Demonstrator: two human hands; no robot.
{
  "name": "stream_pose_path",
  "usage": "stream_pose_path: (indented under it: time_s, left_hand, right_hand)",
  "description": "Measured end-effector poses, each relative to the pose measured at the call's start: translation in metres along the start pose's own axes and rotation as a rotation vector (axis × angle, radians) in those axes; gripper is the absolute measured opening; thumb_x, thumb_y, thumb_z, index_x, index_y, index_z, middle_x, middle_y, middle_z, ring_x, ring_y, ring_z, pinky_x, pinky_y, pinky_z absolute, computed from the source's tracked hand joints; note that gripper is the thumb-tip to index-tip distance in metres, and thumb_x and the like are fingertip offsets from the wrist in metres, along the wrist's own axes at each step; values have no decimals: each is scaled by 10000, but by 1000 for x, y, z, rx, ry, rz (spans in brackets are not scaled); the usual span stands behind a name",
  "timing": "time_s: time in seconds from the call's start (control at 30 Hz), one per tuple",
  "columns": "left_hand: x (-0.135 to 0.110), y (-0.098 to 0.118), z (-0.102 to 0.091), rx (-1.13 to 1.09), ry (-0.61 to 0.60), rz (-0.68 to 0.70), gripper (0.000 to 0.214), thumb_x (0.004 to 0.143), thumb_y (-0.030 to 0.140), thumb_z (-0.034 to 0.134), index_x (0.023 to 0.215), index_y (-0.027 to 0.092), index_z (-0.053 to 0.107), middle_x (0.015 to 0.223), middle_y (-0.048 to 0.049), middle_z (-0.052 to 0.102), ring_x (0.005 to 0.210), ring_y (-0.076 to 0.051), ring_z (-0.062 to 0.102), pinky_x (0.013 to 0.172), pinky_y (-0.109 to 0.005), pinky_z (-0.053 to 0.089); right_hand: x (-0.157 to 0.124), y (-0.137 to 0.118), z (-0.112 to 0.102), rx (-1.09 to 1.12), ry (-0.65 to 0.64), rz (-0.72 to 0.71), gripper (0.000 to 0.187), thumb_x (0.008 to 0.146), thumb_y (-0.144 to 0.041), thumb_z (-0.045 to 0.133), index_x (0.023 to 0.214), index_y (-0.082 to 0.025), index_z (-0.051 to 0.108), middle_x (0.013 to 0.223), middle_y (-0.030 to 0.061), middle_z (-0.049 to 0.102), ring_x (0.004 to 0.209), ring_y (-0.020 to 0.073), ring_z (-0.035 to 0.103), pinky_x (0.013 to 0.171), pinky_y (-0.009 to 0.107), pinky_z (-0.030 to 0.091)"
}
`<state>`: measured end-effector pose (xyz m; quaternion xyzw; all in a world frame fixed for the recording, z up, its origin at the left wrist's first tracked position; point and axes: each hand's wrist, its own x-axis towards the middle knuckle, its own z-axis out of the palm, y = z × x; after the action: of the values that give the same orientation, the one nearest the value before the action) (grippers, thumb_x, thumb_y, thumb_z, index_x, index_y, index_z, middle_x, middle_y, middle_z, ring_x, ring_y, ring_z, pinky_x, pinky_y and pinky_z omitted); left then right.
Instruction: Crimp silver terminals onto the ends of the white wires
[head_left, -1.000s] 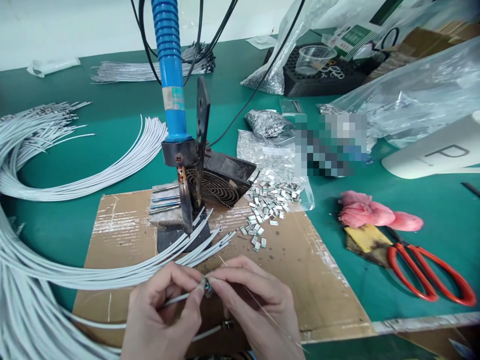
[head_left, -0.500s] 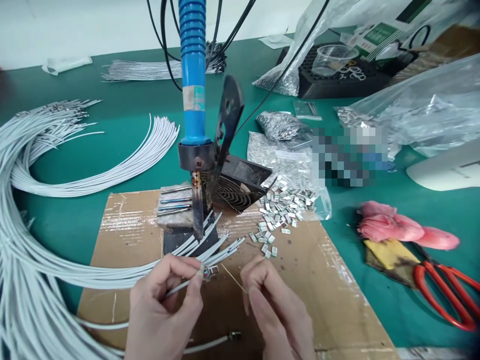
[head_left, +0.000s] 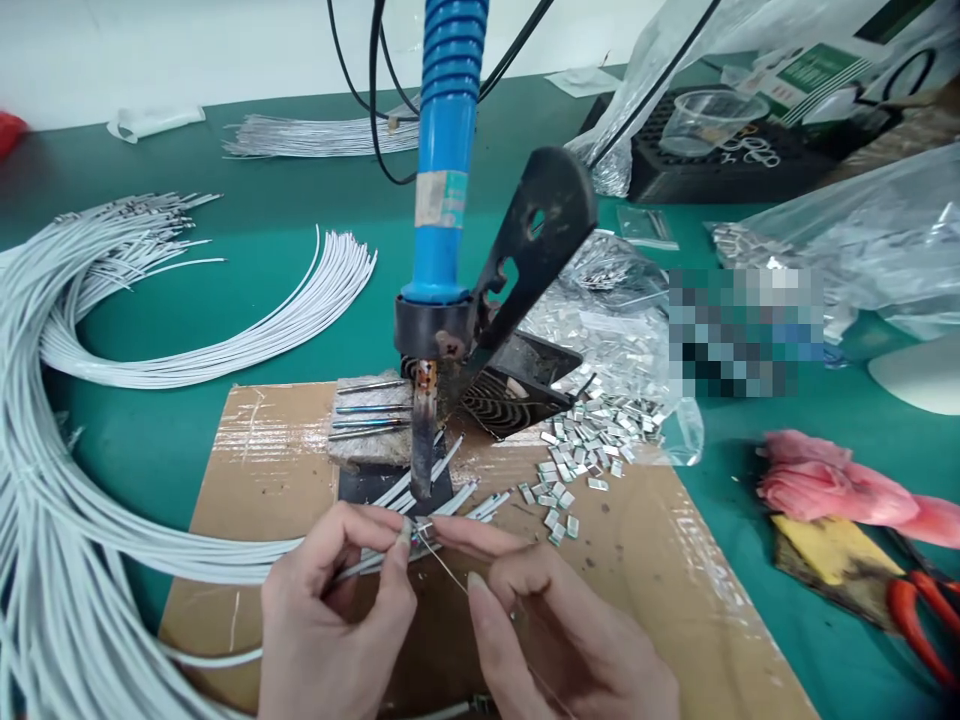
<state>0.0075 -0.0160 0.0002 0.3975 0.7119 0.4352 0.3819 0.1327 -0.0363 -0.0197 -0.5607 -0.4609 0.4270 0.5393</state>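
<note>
My left hand (head_left: 334, 620) pinches the end of a white cable (head_left: 360, 567) between thumb and forefinger, just below the tip of a blue-handled soldering iron (head_left: 442, 200) held upright in a black stand (head_left: 525, 240). My right hand (head_left: 555, 640) holds a thin solder wire (head_left: 442, 555) against the cable end, forefinger stretched towards it. More white cable ends (head_left: 442, 480) lie fanned on the stand's base. Everything sits on a taped cardboard sheet (head_left: 660, 580).
Large bundles of white cables (head_left: 67, 420) curve over the green table at left. Small metal clips (head_left: 592, 440) spill from a plastic bag (head_left: 600, 340) right of the stand. Pink cloth (head_left: 825, 490), a yellow sponge (head_left: 832, 550) and red scissors (head_left: 919, 620) lie at right. Bags and a black tray (head_left: 712, 170) stand behind.
My right hand has moved back in to the cable end with the solder wire. The view has shifted left and closer to the iron's tip.
</note>
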Motion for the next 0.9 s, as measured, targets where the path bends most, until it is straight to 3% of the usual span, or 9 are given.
stream_pose_path:
  time_s: [0.33,0.53,0.73,0.9]
  left_hand:
    - [4,4,0,74,-15,23,161,751,250,712,607,228,642,809,-6,756,701,-159,713,540,-173,526]
    - [7,9,2,26,-7,2,148,746,250,725,625,218,647,817,-6,740,657,-146,707,525,-180,525]
    - [11,11,4,-10,-19,1,135,743,241,726,635,216,649,803,-17,749,727,-188,742,607,-214,583]
    - [12,15,6,-39,-6,-26,138,724,258,736,624,215,651,799,-27,754,727,-193,743,595,-212,583]
  right_hand:
    - [13,-7,-2,25,-24,65,235,911,-195,646,680,-234,634,1059,66,833,922,213,809,784,223,608]
    - [16,-8,2,72,-5,117,237,903,-203,659,674,-237,608,1085,55,827,919,191,804,803,214,610]
    - [20,-6,2,138,-10,147,272,918,-316,690,666,-235,626,1081,95,824,946,245,800,875,308,632]
    - [21,-4,0,150,-17,148,286,925,-366,701,679,-236,636,1124,99,818,990,256,794,885,321,629]
